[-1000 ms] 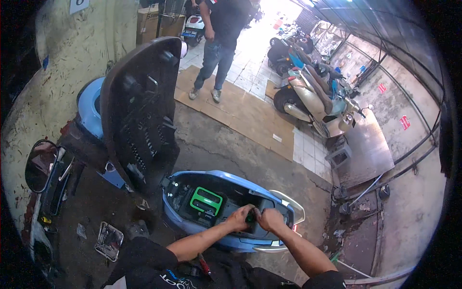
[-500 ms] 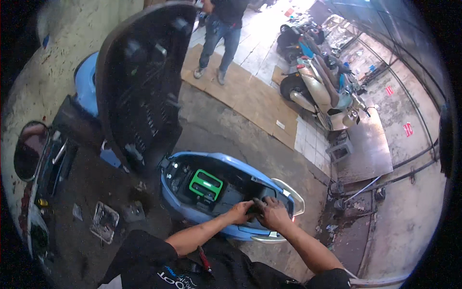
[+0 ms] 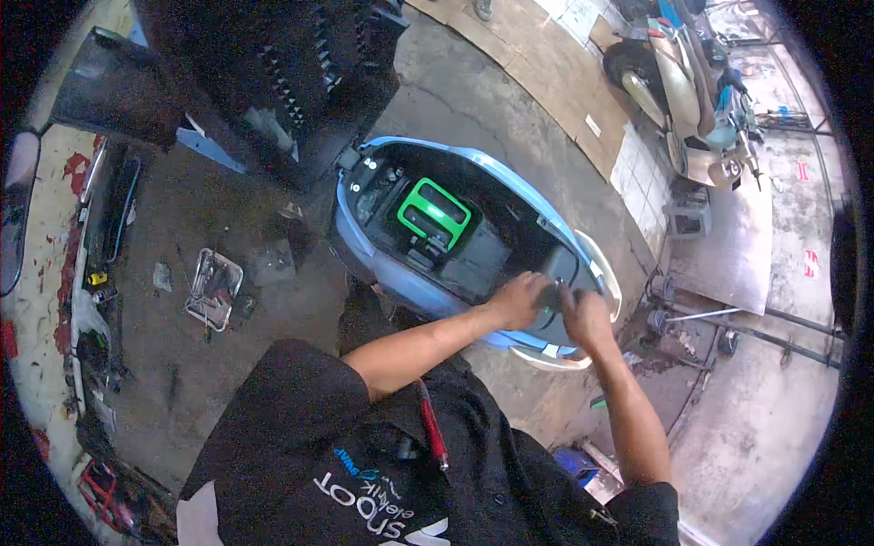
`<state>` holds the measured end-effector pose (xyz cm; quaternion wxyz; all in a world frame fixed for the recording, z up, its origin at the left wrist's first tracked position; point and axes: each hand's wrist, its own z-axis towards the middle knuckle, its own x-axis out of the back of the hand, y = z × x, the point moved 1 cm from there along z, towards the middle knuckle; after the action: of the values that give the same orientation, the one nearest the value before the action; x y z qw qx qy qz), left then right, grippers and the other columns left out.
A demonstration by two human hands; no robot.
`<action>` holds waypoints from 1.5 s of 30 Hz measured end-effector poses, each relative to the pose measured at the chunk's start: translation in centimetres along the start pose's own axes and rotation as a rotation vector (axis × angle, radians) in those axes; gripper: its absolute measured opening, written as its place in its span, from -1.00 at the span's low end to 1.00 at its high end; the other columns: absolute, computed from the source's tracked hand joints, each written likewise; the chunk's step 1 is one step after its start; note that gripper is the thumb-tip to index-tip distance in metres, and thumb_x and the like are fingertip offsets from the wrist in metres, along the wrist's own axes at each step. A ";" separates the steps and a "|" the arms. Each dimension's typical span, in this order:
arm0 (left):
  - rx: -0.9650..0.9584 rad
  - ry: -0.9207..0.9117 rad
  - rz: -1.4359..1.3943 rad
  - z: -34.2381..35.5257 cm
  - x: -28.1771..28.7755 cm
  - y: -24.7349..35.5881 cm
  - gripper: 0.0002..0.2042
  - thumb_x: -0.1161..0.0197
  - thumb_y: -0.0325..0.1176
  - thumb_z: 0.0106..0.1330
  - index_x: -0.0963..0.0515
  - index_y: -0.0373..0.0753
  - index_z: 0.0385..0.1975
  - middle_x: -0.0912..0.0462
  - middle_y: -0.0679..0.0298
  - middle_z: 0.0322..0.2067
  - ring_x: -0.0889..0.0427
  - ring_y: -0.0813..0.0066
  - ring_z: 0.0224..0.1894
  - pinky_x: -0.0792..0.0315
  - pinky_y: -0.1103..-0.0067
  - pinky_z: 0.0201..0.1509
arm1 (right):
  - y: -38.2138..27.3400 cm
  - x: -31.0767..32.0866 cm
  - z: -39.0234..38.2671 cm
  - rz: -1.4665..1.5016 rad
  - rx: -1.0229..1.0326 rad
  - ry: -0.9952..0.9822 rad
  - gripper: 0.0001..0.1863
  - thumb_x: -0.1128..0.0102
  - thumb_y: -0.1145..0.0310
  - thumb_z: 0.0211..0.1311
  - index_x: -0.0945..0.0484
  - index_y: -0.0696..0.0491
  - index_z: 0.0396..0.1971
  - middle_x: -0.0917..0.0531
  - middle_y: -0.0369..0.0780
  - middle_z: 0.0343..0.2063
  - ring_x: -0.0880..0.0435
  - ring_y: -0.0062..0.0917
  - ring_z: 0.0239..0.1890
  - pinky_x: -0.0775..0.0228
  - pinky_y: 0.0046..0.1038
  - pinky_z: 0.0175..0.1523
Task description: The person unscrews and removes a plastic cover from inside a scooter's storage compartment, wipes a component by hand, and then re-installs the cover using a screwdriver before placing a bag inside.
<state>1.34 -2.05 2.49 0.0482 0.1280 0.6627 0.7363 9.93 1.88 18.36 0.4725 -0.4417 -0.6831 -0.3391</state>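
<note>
A blue scooter body (image 3: 414, 289) stands before me, its under-seat compartment uncovered. My left hand (image 3: 519, 301) and my right hand (image 3: 587, 318) are close together over the compartment's rear end. Both have curled fingers, pinched around something small and dark between them that I cannot make out. Inside the compartment, a green-framed block with a handle (image 3: 435, 215) sits left of my hands. The black underside of the raised seat (image 3: 282, 82) stands at the upper left. A pale grab rail (image 3: 601, 273) curves around the scooter's tail beside my right hand.
A foil tray (image 3: 215, 289) with small parts lies on the floor at left. Long dark panels (image 3: 114, 214) lean along the left wall. Cardboard (image 3: 546, 77) covers floor at the back, where a person's shoe (image 3: 483, 9) shows. Another scooter (image 3: 683, 109) stands at upper right.
My view has tilted downward, so the scooter appears higher and the standing person is mostly out of sight. My hands, pressed together before, are now slightly apart over the compartment's rear.
</note>
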 end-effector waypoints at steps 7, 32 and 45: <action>-0.147 0.096 0.058 -0.1 0.7 -0.8 -0.50 -0.20 -0.51 -0.04 -0.30 -0.29 -0.01 -0.42 -0.02 -0.05 -0.36 -0.03 0.05 -0.27 0.29 0.16 | -2.5 1.9 -0.8 -0.172 0.446 0.148 -0.53 0.02 0.03 0.20 -0.54 0.22 -0.36 -0.59 0.10 -0.48 -0.58 0.02 -0.37 -0.38 -0.08 -0.23; -0.142 0.035 0.152 -2.3 4.1 -3.0 -0.78 -0.22 -0.34 0.10 -0.54 -0.18 -0.23 -0.55 0.17 -0.24 -0.47 0.13 -0.11 -0.35 0.32 -0.01 | -1.1 3.3 -5.8 0.419 -0.224 -0.046 -0.59 -0.23 0.16 0.01 -0.45 0.18 -0.28 -0.62 0.04 -0.40 -0.61 -0.11 -0.27 -0.43 -0.20 -0.16; 0.197 0.744 0.535 -17.3 8.7 -3.5 -0.71 -0.34 -0.24 -0.01 -0.51 -0.18 -0.31 -0.52 0.13 -0.26 -0.44 0.16 -0.03 -0.28 0.28 0.14 | -2.4 -15.6 -8.2 1.136 -0.149 -0.732 -0.77 -0.17 0.33 0.17 -0.43 0.13 -0.25 -0.52 -0.29 -0.59 -0.43 -0.65 -0.69 -0.27 -0.60 -0.62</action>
<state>-11.69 -16.19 -1.42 -0.3968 0.0255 0.6456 0.6520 13.07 -10.71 6.13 0.2839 -0.8496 -0.4359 0.0867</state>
